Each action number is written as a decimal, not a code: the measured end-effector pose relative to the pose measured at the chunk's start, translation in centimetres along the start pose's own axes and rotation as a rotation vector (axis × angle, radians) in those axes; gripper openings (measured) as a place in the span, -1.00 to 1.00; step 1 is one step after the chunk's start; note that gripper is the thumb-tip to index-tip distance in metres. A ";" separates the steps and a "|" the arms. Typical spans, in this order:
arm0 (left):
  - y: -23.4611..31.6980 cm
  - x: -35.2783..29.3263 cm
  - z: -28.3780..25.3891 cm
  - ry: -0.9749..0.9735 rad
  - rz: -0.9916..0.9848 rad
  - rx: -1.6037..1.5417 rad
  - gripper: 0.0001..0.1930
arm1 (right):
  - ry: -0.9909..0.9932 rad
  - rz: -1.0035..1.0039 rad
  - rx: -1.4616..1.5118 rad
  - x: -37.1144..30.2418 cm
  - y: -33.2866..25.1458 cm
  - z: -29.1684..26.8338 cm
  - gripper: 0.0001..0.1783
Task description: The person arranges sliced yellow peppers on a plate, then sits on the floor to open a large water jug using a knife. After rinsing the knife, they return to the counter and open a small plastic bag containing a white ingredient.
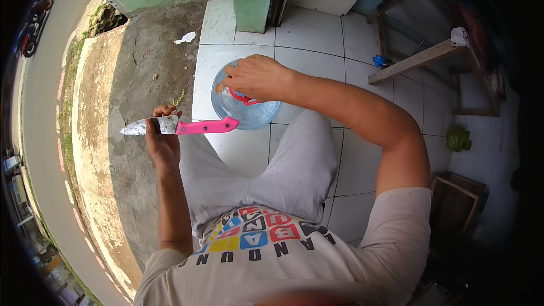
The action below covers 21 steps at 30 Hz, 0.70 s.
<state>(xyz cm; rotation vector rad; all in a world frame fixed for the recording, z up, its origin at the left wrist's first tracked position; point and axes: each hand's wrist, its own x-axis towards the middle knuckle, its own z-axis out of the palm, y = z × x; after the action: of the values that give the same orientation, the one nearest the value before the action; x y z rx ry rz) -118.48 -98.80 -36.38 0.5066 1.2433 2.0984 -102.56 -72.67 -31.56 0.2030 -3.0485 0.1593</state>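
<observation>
Clear bluish round basin (263, 117) stood on the white-tiled floor (317, 34), in front of the person's grey trousers (300, 158); taken as landmark. Left hand (162, 150) was to the left of the basin, clamped on the blade of a pink-handled knife (207, 127), thumb across the near face of the metal. Knife lay roughly level across the view: tip pointing away from the basin, butt of the handle overlapping the basin's near-left rim in view; contact there could not be told. Right hand (258, 76) reached over the basin's far side, fingers curled down inside; whether they were closed on anything could not be told. Red item (243, 98) showed in the basin just below that hand, its form partly hidden. White scrap (185, 38) lay beyond the basin to the left, on rough concrete (130, 73). Wooden frame (416, 63) and green gas cylinder (458, 138) stood well apart, right of the basin.
</observation>
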 end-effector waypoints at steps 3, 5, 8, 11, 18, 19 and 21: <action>-0.1 -0.2 -0.2 0.007 0.021 -0.015 -0.43 | -0.012 -0.126 -0.092 0.5 -0.3 1.0 -0.93; 0.2 -0.3 -0.3 -0.027 0.034 -0.049 -0.44 | -0.066 -0.177 -0.167 0.4 -0.2 0.8 -0.93; 0.9 -0.5 -0.4 -0.070 -0.009 -0.040 -0.45 | 0.004 -0.338 -0.136 0.2 0.1 -0.6 -0.92; 1.7 -0.7 -0.4 -0.082 -0.001 -0.036 -0.46 | -0.151 0.025 -0.123 0.0 -1.0 -1.9 -0.89; 1.8 -0.2 -0.8 -0.106 0.003 -0.051 -0.45 | -0.337 0.087 -0.148 1.6 -1.7 -1.5 -0.74; 1.7 -0.1 -0.8 -0.118 -0.009 -0.066 -0.44 | -0.220 0.011 -0.164 1.3 -1.5 -1.3 -0.75; 1.5 0.2 -0.5 -0.139 -0.040 -0.081 -0.44 | -0.212 -0.105 -0.260 0.9 -1.1 -1.3 -0.79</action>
<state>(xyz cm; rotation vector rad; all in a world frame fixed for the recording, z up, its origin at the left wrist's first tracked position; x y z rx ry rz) -119.43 -99.52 -35.31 0.5755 1.0763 2.0344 -103.17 -73.68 -30.08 0.3814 -3.2131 -0.2818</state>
